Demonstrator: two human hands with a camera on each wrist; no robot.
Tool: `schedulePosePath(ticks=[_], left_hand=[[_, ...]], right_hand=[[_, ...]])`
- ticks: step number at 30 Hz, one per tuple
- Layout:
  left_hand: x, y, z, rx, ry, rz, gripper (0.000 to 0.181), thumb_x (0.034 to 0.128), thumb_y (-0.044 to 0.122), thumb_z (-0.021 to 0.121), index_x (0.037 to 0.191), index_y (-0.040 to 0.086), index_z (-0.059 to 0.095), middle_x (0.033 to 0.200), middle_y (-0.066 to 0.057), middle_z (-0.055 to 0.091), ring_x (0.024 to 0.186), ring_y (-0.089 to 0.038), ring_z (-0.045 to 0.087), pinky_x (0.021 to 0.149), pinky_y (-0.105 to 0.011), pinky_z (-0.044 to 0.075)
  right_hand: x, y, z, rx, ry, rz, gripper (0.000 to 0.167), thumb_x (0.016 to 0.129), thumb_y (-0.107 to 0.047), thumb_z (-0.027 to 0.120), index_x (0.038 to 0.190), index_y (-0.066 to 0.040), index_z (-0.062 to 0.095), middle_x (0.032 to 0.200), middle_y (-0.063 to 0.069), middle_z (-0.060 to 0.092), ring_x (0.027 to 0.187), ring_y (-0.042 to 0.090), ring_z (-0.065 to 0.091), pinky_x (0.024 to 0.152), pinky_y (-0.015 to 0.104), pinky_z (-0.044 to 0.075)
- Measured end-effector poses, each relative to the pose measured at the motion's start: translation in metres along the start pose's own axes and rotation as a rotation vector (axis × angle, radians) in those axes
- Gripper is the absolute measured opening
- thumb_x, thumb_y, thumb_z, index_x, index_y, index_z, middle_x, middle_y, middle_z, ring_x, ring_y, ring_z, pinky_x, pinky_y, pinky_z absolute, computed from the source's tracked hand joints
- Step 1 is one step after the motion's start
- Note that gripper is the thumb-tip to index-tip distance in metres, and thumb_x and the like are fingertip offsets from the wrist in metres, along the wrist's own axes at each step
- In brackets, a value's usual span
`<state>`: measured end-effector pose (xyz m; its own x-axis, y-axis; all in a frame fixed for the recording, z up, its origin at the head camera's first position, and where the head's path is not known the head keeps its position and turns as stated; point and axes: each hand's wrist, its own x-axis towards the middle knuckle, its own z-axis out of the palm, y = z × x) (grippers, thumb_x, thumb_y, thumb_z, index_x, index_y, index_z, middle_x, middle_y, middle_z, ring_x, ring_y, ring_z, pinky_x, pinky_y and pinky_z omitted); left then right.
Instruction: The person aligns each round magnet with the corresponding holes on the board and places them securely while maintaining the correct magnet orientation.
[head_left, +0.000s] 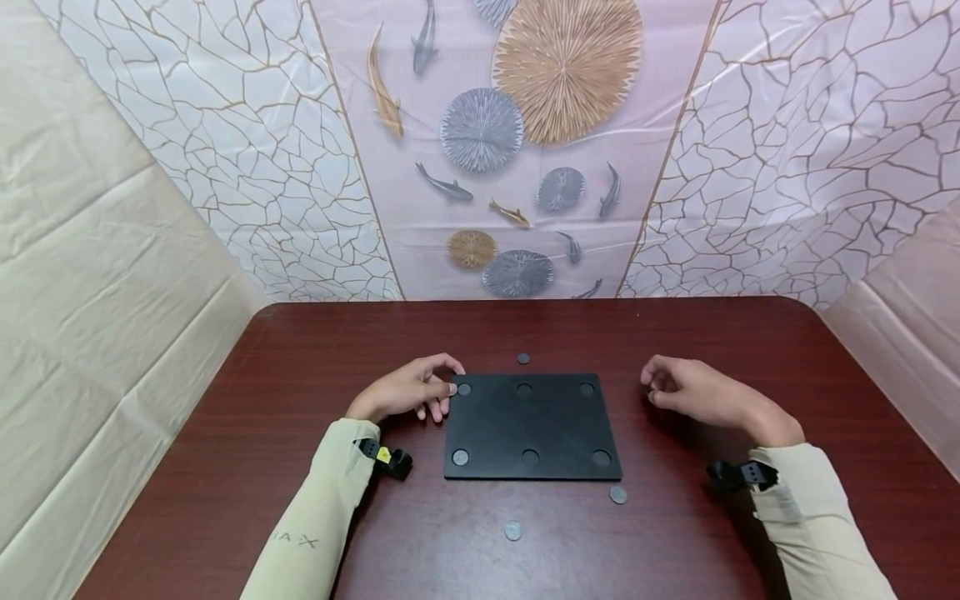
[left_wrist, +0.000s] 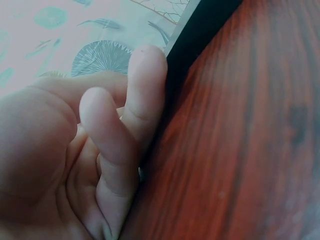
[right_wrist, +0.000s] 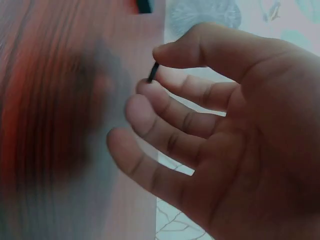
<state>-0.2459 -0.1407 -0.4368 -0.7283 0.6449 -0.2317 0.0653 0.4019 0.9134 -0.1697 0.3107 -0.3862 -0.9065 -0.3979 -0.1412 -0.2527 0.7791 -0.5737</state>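
The black recessed board (head_left: 566,427) lies flat, long axis left to right. At its far-left corner the left hand (head_left: 410,388) rests, fingers relaxed; off its right side, nearest the far-right recess (head_left: 587,389), the right hand's (head_left: 696,392) grip pinches a small dark disc (right_wrist: 153,72).

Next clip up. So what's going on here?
A person's right hand pinches a small dark disc, to the right of a black board with round recesses. The left hand is at the board's far left corner. Both recesses on the left side hold gray discs; three loose discs lie on the table.
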Motion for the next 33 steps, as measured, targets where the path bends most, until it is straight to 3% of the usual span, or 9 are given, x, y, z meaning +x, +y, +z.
schedulePosePath(ticks=[19,33], left_hand=[[-0.001,0.003,0.000,0.002,0.009,-0.013,0.030,0.1060,0.011,0.059,0.136,0.012,0.056,0.078,-0.009,0.071,0.065,-0.019,0.072,0.053,-0.026,0.055],[-0.002,0.003,0.000,0.002,0.011,-0.018,0.030,0.1066,0.013,0.060,0.136,0.011,0.056,0.078,-0.010,0.071,0.065,-0.019,0.072,0.053,-0.026,0.055]], right_hand=[[-0.002,-0.033,-0.004,-0.025,0.160,-0.122,0.013,0.098,-0.008,0.074,0.110,-0.008,0.070,0.099,-0.003,0.065,0.091,0.013,0.059,0.077,0.029,0.052],[0.002,-0.049,0.003,0.028,0.086,-0.149,0.013,0.099,-0.016,0.076,0.110,-0.012,0.069,0.093,-0.006,0.064,0.087,0.012,0.060,0.075,0.027,0.052]])
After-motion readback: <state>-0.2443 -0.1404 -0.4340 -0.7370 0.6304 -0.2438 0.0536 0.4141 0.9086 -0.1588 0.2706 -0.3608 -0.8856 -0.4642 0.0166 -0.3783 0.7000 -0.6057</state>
